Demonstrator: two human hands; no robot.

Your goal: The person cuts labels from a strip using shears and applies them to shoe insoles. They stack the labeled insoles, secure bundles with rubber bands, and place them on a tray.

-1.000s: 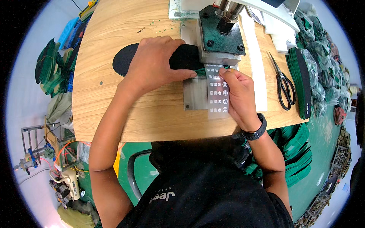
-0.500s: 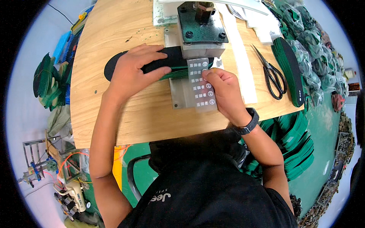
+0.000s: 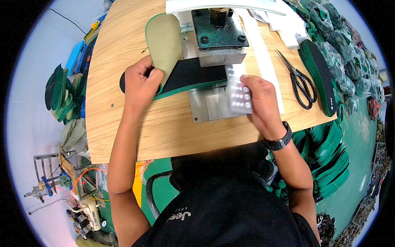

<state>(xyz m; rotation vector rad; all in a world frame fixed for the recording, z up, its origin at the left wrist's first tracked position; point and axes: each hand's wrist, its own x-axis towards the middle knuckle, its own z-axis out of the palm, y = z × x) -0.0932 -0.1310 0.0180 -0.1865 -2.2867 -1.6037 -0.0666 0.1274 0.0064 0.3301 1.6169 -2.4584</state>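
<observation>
My left hand (image 3: 141, 84) is closed on an insole (image 3: 165, 43) that stands tilted up, its beige underside showing and its rim green. Under that hand lies a stack of black insoles (image 3: 199, 73) with green edges, its right end beneath the metal block of a press (image 3: 224, 57). Between thumb and fingers, my right hand (image 3: 264, 101) pinches a strip of clear film (image 3: 241, 101) with rows of white print. The strip hangs over the press's metal base plate (image 3: 207, 107), just right of the stack, and is slightly blurred.
Black-handled scissors (image 3: 302, 84) lie to the right, beside another insole stack (image 3: 321, 78). A long white strip (image 3: 263, 61) runs between press and scissors. White sheets (image 3: 284, 26) lie at the back. Green insole bundles (image 3: 325, 160) sit below the table's right edge.
My left hand has gone from lying spread on the black stack to gripping an insole and turning it up. My right hand has drawn the film strip slightly right, away from the press block.
</observation>
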